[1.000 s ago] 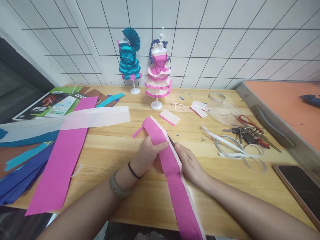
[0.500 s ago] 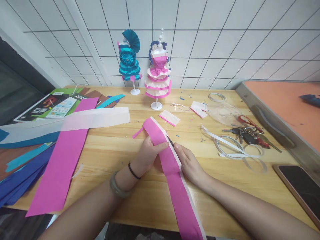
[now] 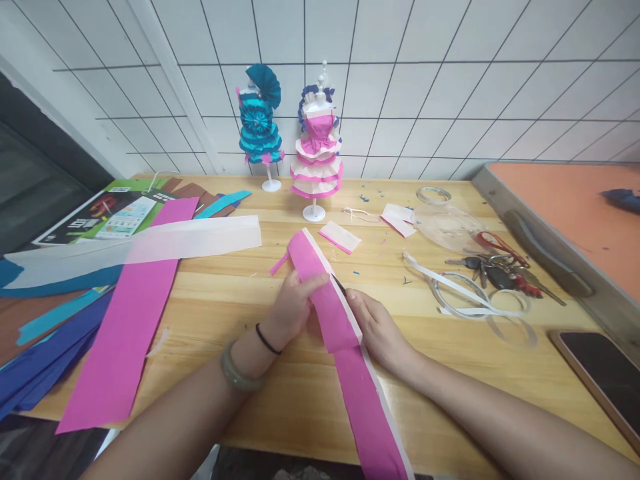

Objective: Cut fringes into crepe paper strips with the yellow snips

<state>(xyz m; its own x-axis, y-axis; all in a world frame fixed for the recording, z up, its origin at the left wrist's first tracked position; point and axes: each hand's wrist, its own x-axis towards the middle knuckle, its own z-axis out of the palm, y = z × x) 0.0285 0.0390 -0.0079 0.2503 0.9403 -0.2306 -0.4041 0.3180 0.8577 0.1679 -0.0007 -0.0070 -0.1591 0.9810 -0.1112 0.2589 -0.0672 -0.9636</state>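
Observation:
A long pink crepe paper strip (image 3: 335, 317) with a white edge lies across my left hand (image 3: 295, 300), pinched between its thumb and fingers. The strip's lower end hangs past the table's front edge. At the white border, my right hand (image 3: 375, 325) is closed on scissors (image 3: 339, 285); only a short dark part of them shows, and the paper and fingers hide the rest. Beyond my hands stands a small dress form (image 3: 317, 160) in a pink and white ruffled paper dress. Left of it is another dress form (image 3: 260, 130) in teal paper.
Paper strips in pink (image 3: 125, 333), white (image 3: 220, 239) and blue (image 3: 60, 360) overlap at left. Small paper pieces (image 3: 340, 237) lie near the stands. To the right are tape rolls (image 3: 434, 195), keys (image 3: 495, 273), a phone (image 3: 600, 380) and an orange-topped raised surface (image 3: 565, 213).
My left thumb has slid slightly left along the paper, and the strip's far end has risen a little. My right hand has barely moved, staying at the white edge.

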